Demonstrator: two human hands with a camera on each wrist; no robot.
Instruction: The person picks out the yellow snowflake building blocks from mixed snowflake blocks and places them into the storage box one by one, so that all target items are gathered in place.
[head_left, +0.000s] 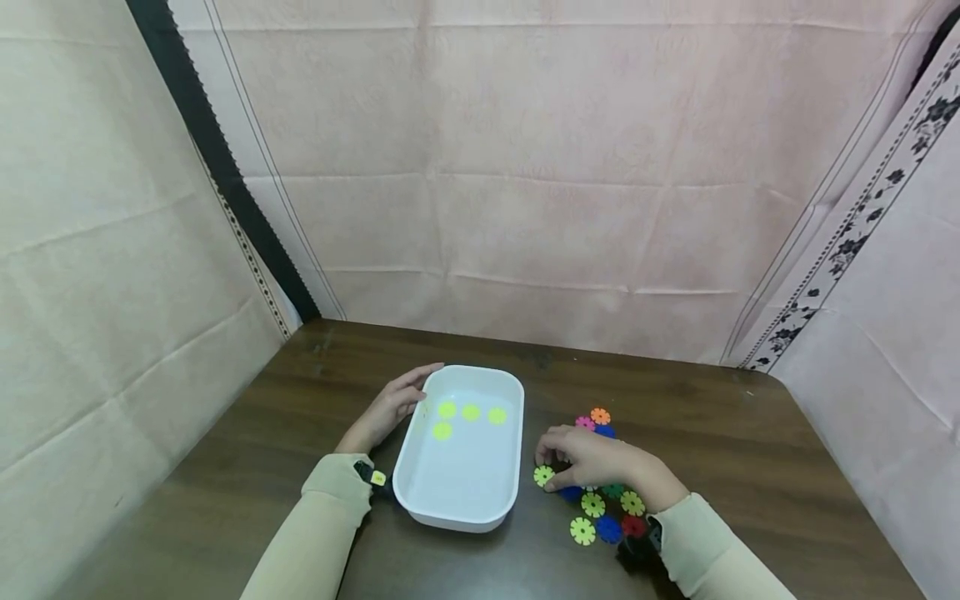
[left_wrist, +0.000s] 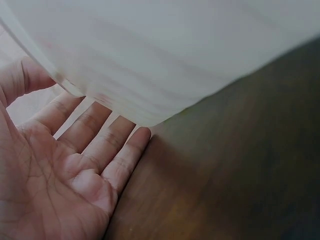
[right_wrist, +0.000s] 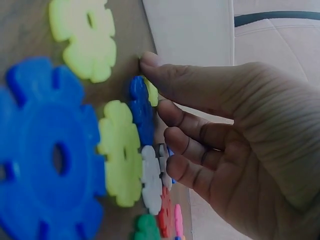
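A white plastic tray stands on the table with several plain lime-green spots in its far half. My left hand holds the tray's far left corner. In the left wrist view the thumb is at the rim and the fingers lie against the outer wall, their tips partly hidden. To the right of the tray, my right hand pinches a lime-green flower-shaped disc at the pile's left edge, between thumb and forefinger. Blue discs and another lime-green disc lie near the right fingertips.
More flower discs lie around and under the right hand: an orange one, a pink one, a dark red one and several lime-green ones. Pale cloth hangs behind the brown table and on both sides.
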